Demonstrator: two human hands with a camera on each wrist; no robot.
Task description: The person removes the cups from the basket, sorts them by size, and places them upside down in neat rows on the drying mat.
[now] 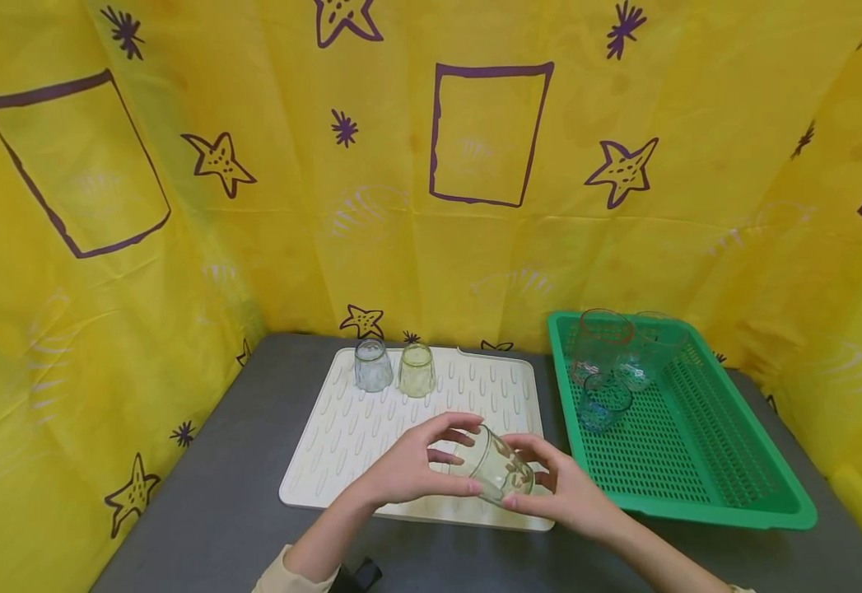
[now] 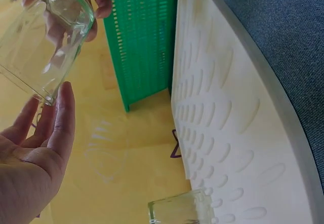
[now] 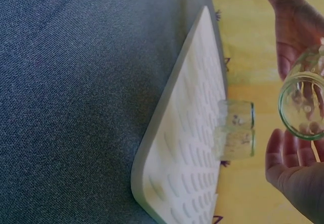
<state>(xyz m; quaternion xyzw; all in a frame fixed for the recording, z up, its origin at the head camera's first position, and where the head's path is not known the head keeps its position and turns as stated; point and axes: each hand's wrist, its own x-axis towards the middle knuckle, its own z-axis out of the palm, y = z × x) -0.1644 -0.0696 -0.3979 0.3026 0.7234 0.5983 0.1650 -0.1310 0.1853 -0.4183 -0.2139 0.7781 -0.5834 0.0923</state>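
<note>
Both hands hold a clear, faintly green drinking glass (image 1: 505, 471), tilted on its side above the front right of a white ridged mat (image 1: 342, 449). My left hand (image 1: 412, 465) curves its thumb and fingers about the glass's left end. My right hand (image 1: 567, 494) grips the other end between thumb and fingers. In the left wrist view the left fingertips touch the lower end of the glass (image 2: 50, 41). Towards the mat's back edge stand a bluish glass (image 1: 374, 371) and a yellowish glass (image 1: 417, 375), side by side and upside down.
Right of the mat sits a green perforated basket (image 1: 734, 515). Inside are a red-rimmed glass (image 1: 595, 354), a clear glass (image 1: 656, 350) and a blue glass (image 1: 604, 405). A yellow patterned cloth (image 1: 401, 247) hangs behind the grey table (image 1: 208, 494).
</note>
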